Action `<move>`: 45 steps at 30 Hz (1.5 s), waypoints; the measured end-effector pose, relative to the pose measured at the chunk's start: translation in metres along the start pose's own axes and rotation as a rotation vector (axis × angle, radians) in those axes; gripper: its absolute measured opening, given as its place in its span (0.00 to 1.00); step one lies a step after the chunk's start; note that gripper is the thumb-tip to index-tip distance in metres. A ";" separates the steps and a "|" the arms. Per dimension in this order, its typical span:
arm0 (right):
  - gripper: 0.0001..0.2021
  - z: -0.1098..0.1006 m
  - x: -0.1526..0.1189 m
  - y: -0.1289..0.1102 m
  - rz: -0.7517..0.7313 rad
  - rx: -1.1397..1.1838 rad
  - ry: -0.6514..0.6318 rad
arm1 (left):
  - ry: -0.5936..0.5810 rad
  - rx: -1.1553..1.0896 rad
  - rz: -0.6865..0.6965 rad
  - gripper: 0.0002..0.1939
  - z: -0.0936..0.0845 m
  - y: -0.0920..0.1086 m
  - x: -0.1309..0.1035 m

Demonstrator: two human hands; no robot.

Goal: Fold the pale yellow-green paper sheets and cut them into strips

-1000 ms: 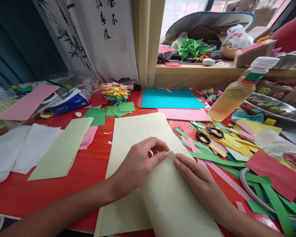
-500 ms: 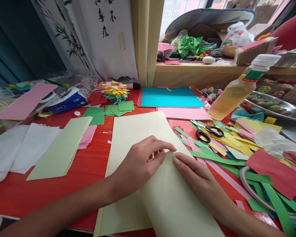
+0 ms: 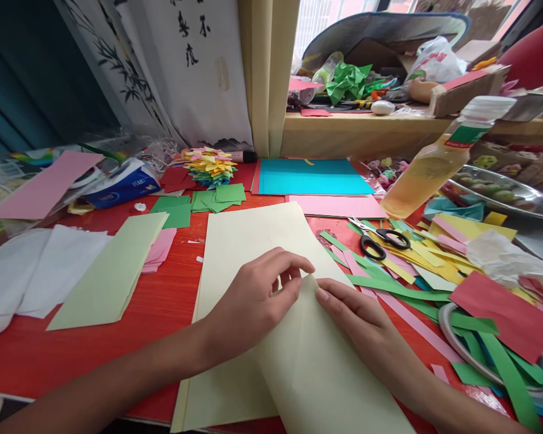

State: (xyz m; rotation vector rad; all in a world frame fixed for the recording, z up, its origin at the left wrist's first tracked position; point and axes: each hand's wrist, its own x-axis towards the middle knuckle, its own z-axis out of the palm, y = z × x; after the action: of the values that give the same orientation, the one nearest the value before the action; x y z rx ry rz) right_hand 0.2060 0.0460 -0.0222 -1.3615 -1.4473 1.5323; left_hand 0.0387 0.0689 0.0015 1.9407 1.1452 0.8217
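A pale yellow sheet of paper (image 3: 317,367) is curled over toward me, its pointed corner raised between my hands. My left hand (image 3: 265,301) has its fingers bent round that corner, with the thumb on the sheet and the index fingertip just behind the tip. Along the right edge near the same corner, my right hand (image 3: 357,319) grips the sheet, thumb and fingers close together. Beneath lies a stack of pale yellow paper (image 3: 248,241), partly covered by my left hand and the curled sheet.
Black-handled scissors (image 3: 380,238) lie right, among cut paper strips (image 3: 398,289) and a tape roll (image 3: 446,325). A bottle (image 3: 428,169) stands behind them. Folded pale green paper (image 3: 113,271) is left on the red table (image 3: 163,355). Blue paper (image 3: 312,176) and a colourful folded-paper piece (image 3: 210,166) sit behind.
My left index fingertip has shifted slightly left, and the raised paper corner with it. Both hands stay on the same sheet. The other things have not moved.
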 end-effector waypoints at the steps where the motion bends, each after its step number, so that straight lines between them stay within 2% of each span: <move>1: 0.14 0.000 0.000 0.000 0.002 -0.003 0.005 | 0.003 -0.004 -0.007 0.10 0.000 0.000 0.000; 11: 0.11 0.000 0.002 -0.002 -0.023 0.075 -0.050 | -0.012 -0.025 -0.024 0.09 0.000 0.000 0.001; 17: 0.13 -0.011 0.016 -0.002 -0.035 0.147 0.084 | -0.038 0.001 -0.125 0.10 -0.009 -0.007 0.008; 24: 0.17 -0.018 0.026 0.002 -0.048 0.178 0.134 | -0.085 -0.085 -0.290 0.12 -0.014 -0.028 0.019; 30: 0.18 -0.017 0.025 0.000 -0.029 0.203 0.166 | -0.132 -0.246 -0.384 0.12 -0.013 -0.031 0.020; 36: 0.14 -0.018 0.027 -0.002 -0.027 0.180 0.182 | -0.060 -0.296 -0.345 0.12 -0.012 -0.032 0.021; 42: 0.16 -0.018 0.029 0.003 -0.093 0.208 0.114 | -0.010 -0.135 -0.302 0.11 -0.014 -0.030 0.019; 45: 0.16 -0.019 0.030 0.005 -0.118 0.206 0.121 | 0.010 -0.029 -0.256 0.10 -0.015 -0.027 0.018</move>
State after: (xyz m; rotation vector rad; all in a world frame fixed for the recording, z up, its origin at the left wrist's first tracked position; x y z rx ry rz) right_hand 0.2165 0.0789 -0.0326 -1.2032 -1.2365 1.4544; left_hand 0.0218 0.0978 -0.0097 1.7226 1.3461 0.7059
